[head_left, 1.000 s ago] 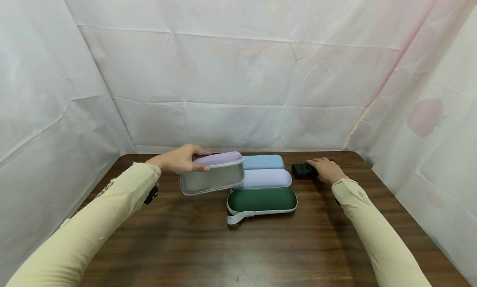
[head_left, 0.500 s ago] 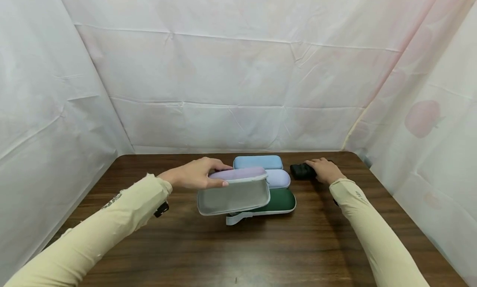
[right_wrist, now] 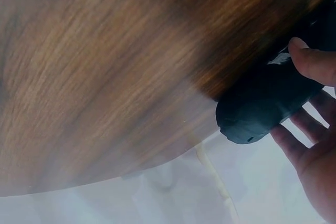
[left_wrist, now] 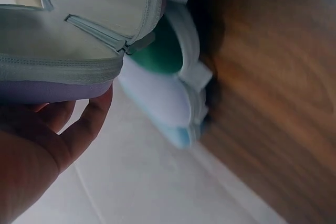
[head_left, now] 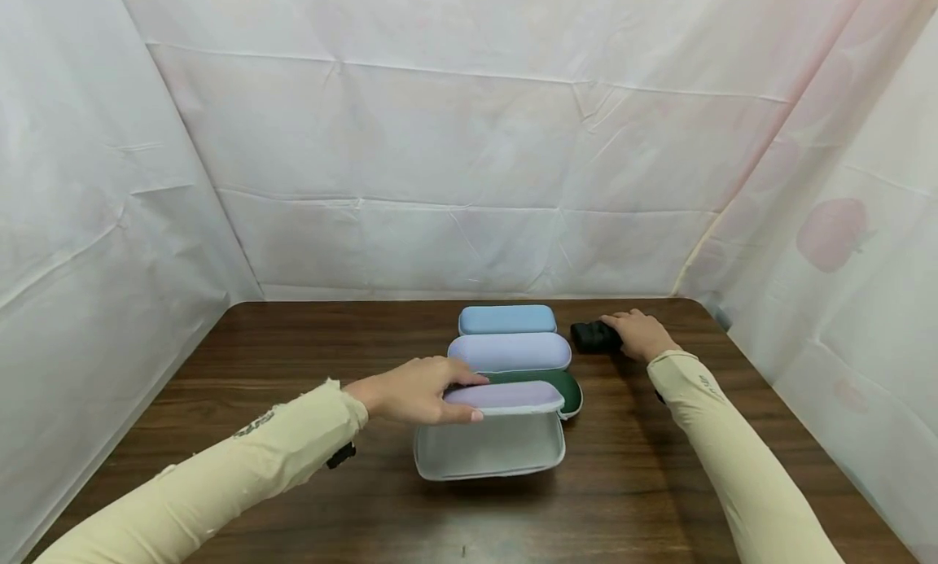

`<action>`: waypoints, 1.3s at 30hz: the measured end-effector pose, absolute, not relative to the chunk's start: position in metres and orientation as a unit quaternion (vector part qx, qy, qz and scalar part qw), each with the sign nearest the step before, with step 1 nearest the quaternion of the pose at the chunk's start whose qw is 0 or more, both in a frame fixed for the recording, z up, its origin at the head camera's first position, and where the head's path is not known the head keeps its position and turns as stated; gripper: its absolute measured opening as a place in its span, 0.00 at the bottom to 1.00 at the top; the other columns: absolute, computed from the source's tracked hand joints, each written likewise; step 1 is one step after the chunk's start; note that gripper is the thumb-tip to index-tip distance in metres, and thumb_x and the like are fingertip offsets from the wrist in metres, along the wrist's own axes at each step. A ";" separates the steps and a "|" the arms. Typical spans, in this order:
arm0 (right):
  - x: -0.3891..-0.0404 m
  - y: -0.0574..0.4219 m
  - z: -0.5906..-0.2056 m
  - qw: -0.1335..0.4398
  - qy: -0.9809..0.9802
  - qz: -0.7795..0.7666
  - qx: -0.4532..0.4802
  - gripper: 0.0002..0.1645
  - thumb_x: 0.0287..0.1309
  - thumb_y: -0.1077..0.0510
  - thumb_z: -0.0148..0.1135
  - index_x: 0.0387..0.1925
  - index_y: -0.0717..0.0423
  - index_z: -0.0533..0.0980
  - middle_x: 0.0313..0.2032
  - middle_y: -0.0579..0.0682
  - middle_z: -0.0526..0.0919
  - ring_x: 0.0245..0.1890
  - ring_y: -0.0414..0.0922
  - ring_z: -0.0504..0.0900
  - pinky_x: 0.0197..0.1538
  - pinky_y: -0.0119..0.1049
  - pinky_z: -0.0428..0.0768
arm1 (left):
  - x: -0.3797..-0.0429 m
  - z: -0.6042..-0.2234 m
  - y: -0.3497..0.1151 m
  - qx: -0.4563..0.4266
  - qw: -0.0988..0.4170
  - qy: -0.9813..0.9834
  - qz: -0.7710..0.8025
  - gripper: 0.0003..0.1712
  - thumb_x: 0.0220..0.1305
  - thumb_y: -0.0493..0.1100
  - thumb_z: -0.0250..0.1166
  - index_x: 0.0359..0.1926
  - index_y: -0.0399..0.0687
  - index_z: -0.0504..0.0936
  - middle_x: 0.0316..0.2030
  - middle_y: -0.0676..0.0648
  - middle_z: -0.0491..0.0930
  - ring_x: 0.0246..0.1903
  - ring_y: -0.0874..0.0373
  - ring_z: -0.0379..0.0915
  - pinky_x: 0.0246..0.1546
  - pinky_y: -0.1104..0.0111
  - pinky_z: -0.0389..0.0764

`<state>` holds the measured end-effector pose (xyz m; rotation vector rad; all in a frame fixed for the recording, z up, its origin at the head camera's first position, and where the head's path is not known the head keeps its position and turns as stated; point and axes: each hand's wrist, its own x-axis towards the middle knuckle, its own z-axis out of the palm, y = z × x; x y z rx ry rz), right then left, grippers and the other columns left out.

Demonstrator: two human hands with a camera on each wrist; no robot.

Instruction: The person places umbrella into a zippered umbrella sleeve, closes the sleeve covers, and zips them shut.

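Note:
My left hand (head_left: 414, 393) grips an unzipped light-purple zip case (head_left: 506, 395) by its lid, thumb on the near side and fingers behind. The case hangs open, its pale grey inside facing me, above the table and partly over a green zip case (head_left: 570, 391). The left wrist view shows the zipper (left_wrist: 100, 34) at the hinge corner. At the back right, my right hand (head_left: 639, 336) holds a black, rounded, elongated object (right_wrist: 262, 106) on the table, thumb on one side and fingers on the other; its kind is unclear.
Behind the green case, a lavender zip case (head_left: 509, 351) and a blue zip case (head_left: 507, 319) lie in a row towards the back edge. The brown wooden table (head_left: 293, 499) is walled by white sheeting (head_left: 454, 141) at the back and sides.
My left hand has carried the open purple case towards me and to the right, from beside the lavender case to in front of the green one. My right hand stays put.

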<state>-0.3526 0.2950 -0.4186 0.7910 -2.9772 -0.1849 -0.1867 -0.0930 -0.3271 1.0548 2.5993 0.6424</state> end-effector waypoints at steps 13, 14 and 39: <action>-0.355 0.306 -0.415 0.017 -0.960 -0.060 0.274 0.41 0.45 0.63 0.74 0.63 0.63 0.68 0.54 0.65 0.74 0.53 0.65 0.72 0.50 0.60 0.70 | -0.170 -0.372 -0.068 0.375 0.152 0.889 0.213 0.34 0.61 0.65 0.59 0.60 0.51 0.77 0.55 0.56 0.75 0.52 0.67 0.69 0.51 0.65 0.71; -0.354 0.308 -0.415 0.011 -0.959 -0.056 0.277 0.42 0.46 0.63 0.74 0.63 0.64 0.66 0.55 0.66 0.74 0.53 0.65 0.72 0.51 0.61 0.70 | -0.170 -0.375 -0.067 0.375 0.153 0.890 0.211 0.34 0.61 0.66 0.58 0.60 0.51 0.77 0.55 0.56 0.76 0.52 0.67 0.69 0.52 0.65 0.71; -0.349 0.322 -0.430 0.045 -0.941 -0.086 0.323 0.38 0.43 0.61 0.76 0.57 0.67 0.71 0.47 0.64 0.77 0.45 0.62 0.75 0.47 0.54 0.74 | -0.188 -0.390 -0.068 0.346 0.189 0.887 0.239 0.34 0.58 0.66 0.61 0.59 0.52 0.78 0.54 0.60 0.76 0.53 0.67 0.70 0.51 0.67 0.72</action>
